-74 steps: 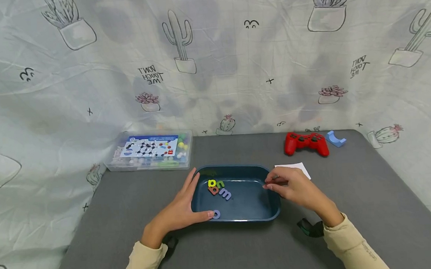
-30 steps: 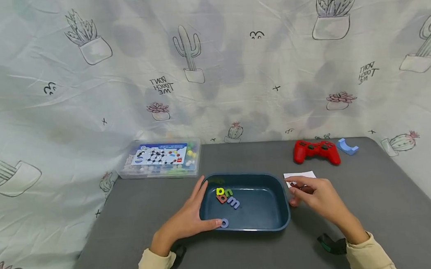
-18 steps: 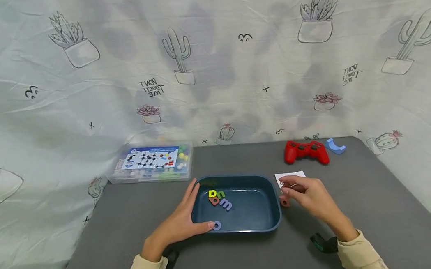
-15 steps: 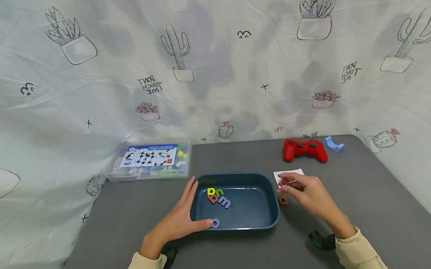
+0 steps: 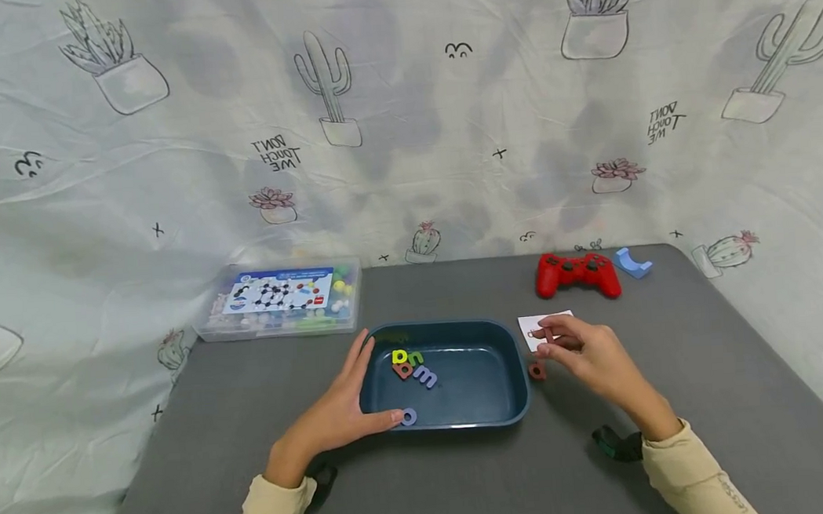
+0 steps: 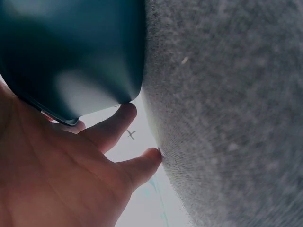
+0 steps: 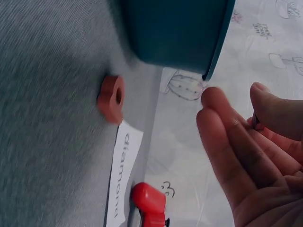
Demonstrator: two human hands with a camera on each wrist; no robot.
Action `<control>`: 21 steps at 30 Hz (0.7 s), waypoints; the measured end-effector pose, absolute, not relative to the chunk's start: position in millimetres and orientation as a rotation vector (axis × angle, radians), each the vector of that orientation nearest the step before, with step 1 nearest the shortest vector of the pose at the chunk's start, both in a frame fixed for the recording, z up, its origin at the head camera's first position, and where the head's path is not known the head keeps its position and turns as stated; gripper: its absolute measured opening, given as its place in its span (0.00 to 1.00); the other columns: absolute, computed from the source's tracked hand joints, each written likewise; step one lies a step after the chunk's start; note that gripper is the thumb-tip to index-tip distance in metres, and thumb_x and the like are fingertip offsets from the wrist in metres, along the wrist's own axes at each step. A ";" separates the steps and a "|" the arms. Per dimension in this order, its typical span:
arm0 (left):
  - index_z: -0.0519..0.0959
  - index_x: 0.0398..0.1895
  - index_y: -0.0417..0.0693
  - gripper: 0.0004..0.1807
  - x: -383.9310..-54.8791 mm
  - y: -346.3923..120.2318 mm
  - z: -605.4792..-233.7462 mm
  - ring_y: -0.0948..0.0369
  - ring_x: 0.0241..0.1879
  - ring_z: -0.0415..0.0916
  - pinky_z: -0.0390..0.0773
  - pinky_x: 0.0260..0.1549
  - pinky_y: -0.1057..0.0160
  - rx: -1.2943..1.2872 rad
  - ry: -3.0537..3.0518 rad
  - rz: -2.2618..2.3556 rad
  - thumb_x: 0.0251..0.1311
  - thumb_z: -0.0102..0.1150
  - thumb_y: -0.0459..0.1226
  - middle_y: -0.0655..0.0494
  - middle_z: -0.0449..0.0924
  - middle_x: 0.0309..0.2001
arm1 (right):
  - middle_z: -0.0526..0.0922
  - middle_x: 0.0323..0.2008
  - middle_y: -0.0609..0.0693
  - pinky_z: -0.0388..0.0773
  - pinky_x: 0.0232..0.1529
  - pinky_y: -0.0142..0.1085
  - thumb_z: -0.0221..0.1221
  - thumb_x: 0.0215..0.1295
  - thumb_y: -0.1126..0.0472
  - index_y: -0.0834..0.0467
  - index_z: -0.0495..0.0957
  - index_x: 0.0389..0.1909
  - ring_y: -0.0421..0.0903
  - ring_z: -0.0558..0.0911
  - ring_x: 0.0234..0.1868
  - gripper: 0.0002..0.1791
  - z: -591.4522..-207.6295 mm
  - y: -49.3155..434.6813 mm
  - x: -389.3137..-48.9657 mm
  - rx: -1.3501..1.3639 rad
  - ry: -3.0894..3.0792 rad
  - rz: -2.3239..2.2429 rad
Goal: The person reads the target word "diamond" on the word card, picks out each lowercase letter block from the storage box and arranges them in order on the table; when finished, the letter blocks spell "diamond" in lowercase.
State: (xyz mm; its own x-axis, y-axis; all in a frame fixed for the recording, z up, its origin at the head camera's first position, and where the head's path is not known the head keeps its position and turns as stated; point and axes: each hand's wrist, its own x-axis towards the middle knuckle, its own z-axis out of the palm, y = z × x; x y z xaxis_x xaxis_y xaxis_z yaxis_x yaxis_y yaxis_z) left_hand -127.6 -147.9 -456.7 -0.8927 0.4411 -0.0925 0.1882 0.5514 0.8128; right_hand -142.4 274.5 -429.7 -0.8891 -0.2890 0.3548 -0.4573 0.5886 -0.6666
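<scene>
L hand, fingers out straight, is resting on L end of blue tray. R hand is pinching small thin piece just off tray's R side, nr "diamond" card; reddish letter is lying on tbl just beside tray

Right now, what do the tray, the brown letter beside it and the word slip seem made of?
Tray: glossy, probably plastic, from its reflections. Brown letter: matt and thick; painted wood or plastic, unclear. Word slip: likely matt paper, thin, printed.

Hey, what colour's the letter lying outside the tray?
The letter is reddish brown; the right wrist view shows it best.
</scene>
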 end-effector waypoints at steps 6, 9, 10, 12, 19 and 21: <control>0.35 0.90 0.54 0.66 -129.1 -147.6 -455.0 0.41 0.84 0.37 0.57 0.70 0.26 0.532 2.508 1.256 0.63 0.74 0.56 0.58 0.23 0.87 | 0.90 0.46 0.58 0.88 0.44 0.48 0.74 0.65 0.71 0.67 0.82 0.55 0.52 0.91 0.41 0.19 -427.8 282.1 -144.7 0.579 -2.702 1.104; 0.35 0.90 0.55 0.67 -129.3 -147.3 -455.2 0.41 0.84 0.36 0.57 0.69 0.25 0.519 2.510 1.250 0.63 0.74 0.57 0.58 0.23 0.87 | 0.90 0.45 0.58 0.87 0.43 0.50 0.73 0.64 0.73 0.66 0.83 0.53 0.51 0.90 0.40 0.18 -431.0 286.9 -147.3 0.609 -2.705 1.058; 0.35 0.90 0.55 0.67 -129.4 -147.3 -455.3 0.40 0.84 0.36 0.57 0.69 0.25 0.515 2.512 1.247 0.63 0.74 0.58 0.59 0.23 0.87 | 0.90 0.44 0.57 0.87 0.43 0.50 0.74 0.63 0.73 0.66 0.83 0.52 0.51 0.90 0.39 0.17 -431.9 288.5 -148.4 0.620 -2.708 1.041; 0.35 0.90 0.56 0.67 -129.5 -147.4 -455.2 0.40 0.84 0.36 0.57 0.69 0.25 0.509 2.515 1.244 0.62 0.74 0.59 0.60 0.23 0.87 | 0.90 0.44 0.56 0.87 0.42 0.51 0.74 0.63 0.73 0.65 0.82 0.51 0.50 0.90 0.39 0.17 -432.8 291.4 -150.4 0.635 -2.727 1.024; 0.35 0.90 0.56 0.67 -129.4 -147.6 -454.0 0.41 0.84 0.36 0.57 0.69 0.25 0.498 2.514 1.243 0.62 0.74 0.58 0.59 0.23 0.87 | 0.90 0.43 0.57 0.87 0.44 0.49 0.73 0.66 0.70 0.69 0.81 0.54 0.51 0.90 0.40 0.18 -435.6 299.3 -156.0 0.704 -2.828 1.002; 0.36 0.90 0.57 0.67 -129.7 -147.3 -454.1 0.41 0.84 0.37 0.56 0.70 0.25 0.491 2.512 1.242 0.62 0.74 0.58 0.60 0.23 0.87 | 0.90 0.42 0.56 0.88 0.43 0.46 0.73 0.66 0.70 0.69 0.80 0.53 0.49 0.89 0.38 0.18 -437.1 301.5 -156.7 0.729 -2.837 0.979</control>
State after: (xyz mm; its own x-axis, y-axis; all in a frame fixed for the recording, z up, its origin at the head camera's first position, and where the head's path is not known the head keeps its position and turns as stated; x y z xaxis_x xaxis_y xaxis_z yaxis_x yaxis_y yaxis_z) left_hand -129.7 -147.3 -454.1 -0.8981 0.4257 -0.1104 0.1707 0.5689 0.8045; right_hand -156.7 301.5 -437.1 -0.8872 -0.4164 0.1986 -0.4503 0.6877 -0.5695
